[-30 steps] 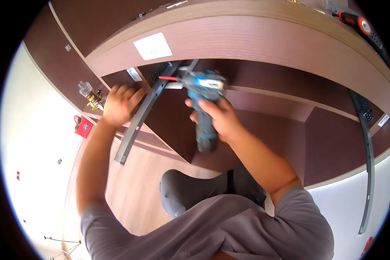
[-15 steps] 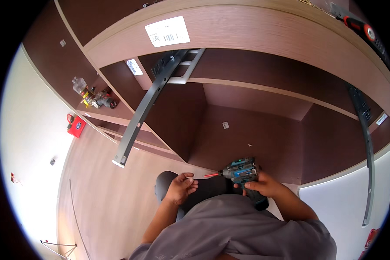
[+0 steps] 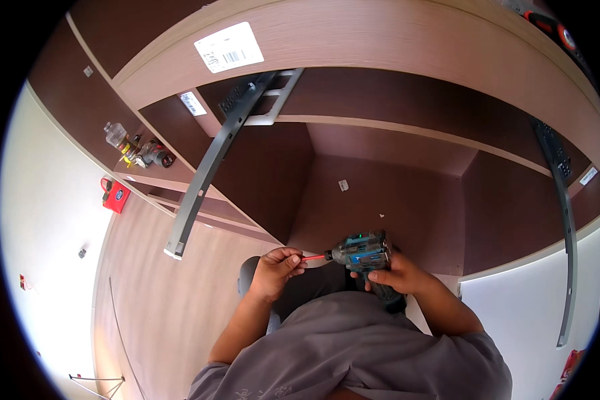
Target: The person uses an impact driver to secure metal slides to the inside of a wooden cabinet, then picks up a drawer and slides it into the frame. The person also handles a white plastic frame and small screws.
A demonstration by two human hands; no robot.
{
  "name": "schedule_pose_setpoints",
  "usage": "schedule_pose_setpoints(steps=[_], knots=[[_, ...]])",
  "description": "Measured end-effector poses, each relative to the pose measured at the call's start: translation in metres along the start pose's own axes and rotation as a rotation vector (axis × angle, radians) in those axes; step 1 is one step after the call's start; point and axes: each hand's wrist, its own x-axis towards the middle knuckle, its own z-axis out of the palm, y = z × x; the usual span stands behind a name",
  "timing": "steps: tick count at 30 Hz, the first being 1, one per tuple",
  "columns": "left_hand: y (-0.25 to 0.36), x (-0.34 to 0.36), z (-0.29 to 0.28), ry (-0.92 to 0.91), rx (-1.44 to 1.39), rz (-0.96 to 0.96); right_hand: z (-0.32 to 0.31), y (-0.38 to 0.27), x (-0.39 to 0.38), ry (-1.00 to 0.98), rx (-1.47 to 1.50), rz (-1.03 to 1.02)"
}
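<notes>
My right hand (image 3: 403, 272) is wrapped round the grip of a teal and black cordless impact driver (image 3: 361, 249), which lies level above my lap. A red screwdriver bit (image 3: 315, 257) sticks out of its chuck toward the left. My left hand (image 3: 275, 272) is closed in a pinch at the bit's tip; whatever small thing sits between its fingers is hidden. Ahead, extended metal drawer slides jut out of the cabinet, one slide (image 3: 210, 167) on the left and another slide (image 3: 567, 240) on the right.
The brown cabinet's front rail (image 3: 353, 43) crosses above my hands. On a left shelf stand a plastic bottle (image 3: 117, 137) and a second power tool (image 3: 155, 155). A white frame (image 3: 280, 100) hangs by the left slide. A red bag (image 3: 115, 195) sits on the floor by the wall.
The driver has moved slightly left and up, and its red bit now meets the fingers of my left hand; before, there was a gap. The view has shifted slightly.
</notes>
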Motion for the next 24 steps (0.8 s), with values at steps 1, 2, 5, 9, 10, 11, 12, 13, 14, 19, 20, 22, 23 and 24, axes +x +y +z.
schedule_pose_setpoints(steps=[1, 2, 5, 9, 10, 11, 12, 13, 14, 19, 20, 22, 23, 24], knots=[[0.001, 0.001, 0.003, 0.009, 0.017, -0.010, -0.002, 0.000, 0.000, -0.002, -0.011, 0.010], [0.001, 0.003, 0.004, 0.019, 0.034, -0.021, -0.002, 0.000, -0.001, -0.005, -0.022, 0.021], [0.006, 0.007, 0.009, 0.023, -0.036, -0.045, -0.001, -0.001, -0.003, 0.030, -0.013, -0.036], [0.006, 0.013, 0.017, 0.023, -0.034, 0.032, 0.003, -0.010, 0.000, 0.062, 0.013, -0.077], [0.007, 0.016, 0.019, 0.022, 0.000, 0.052, 0.001, -0.012, 0.001, 0.064, 0.016, -0.076], [0.009, 0.018, 0.021, 0.022, 0.034, 0.072, -0.001, -0.015, 0.001, 0.066, 0.019, -0.075], [0.011, 0.021, 0.023, 0.022, 0.068, 0.091, -0.003, -0.019, 0.002, 0.062, 0.025, -0.057], [0.018, 0.023, 0.028, 0.023, 0.049, 0.078, -0.005, -0.025, 0.003, 0.059, 0.029, -0.041], [0.026, 0.024, 0.033, 0.027, 0.029, 0.066, -0.007, -0.030, 0.004, 0.052, 0.034, -0.023], [0.070, 0.029, 0.056, -0.213, -0.104, 0.183, 0.005, -0.075, 0.028, 0.199, 0.278, -0.077], [0.074, 0.032, 0.052, -0.182, 0.026, 0.252, 0.008, -0.093, 0.037, 0.201, 0.325, -0.137], [0.078, 0.039, 0.029, -0.049, 0.291, 0.419, 0.008, -0.127, 0.059, 0.235, 0.403, -0.215], [0.076, 0.047, 0.007, 0.095, 0.440, 0.574, 0.005, -0.146, 0.074, 0.261, 0.433, -0.232], [0.085, 0.048, -0.003, 0.229, 0.474, 0.638, 0.001, -0.166, 0.092, 0.324, 0.473, -0.232]])
